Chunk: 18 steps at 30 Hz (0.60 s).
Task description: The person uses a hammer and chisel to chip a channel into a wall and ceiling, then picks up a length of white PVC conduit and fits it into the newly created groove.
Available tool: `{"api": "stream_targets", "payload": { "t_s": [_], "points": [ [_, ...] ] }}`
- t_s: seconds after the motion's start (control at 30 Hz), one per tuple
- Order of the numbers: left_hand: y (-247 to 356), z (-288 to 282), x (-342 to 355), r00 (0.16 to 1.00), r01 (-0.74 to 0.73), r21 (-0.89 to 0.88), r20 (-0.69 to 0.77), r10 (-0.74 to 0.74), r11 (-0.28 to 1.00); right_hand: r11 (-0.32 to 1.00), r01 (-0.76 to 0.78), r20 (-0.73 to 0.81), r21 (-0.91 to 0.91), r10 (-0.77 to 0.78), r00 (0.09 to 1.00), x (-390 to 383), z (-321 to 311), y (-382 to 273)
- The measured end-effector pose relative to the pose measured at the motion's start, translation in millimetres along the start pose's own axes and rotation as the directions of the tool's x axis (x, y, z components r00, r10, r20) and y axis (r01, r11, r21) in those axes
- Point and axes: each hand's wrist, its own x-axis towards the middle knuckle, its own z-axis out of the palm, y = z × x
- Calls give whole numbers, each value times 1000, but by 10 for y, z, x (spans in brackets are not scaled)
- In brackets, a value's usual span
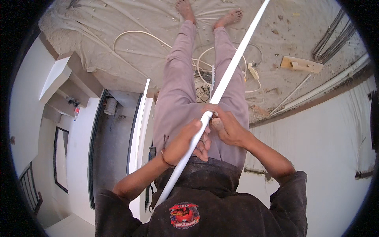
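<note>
A long white pipe (237,61) slants across in front of me, running from near my waist at the lower left to far out at the upper right. My left hand (185,138) is wrapped round it from the left side, thumb on top and fingertips showing beneath. Just farther along, my right hand (229,128) also grips the pipe, its fingers bent over the top and its thumb on the near side. The two hands are close together. Both forearms come in from the sides.
A coil of cable (202,91) lies between my legs, with pale cord looping to a socket strip (253,71). Plastic sheeting (138,19) covers the dusty floor. Farther right are a wooden float (302,64), dark bundled lines (333,37) and a white wall (316,138).
</note>
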Motion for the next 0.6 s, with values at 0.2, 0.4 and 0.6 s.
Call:
{"api": "stream_targets", "payload": {
  "t_s": [0.2,0.4,0.6],
  "points": [
    [-15,-178,44,963,177,-81,218,-156,981,998,-41,39,54,39,998,-10,-16,-27],
    [-170,-76,85,896,-330,765,70,438,553,999,-34,19,6,34,999,-50,2,67],
    [-172,-55,80,827,-258,936,86,555,239,998,-62,31,27,61,998,6,-12,-36]
  ]
}}
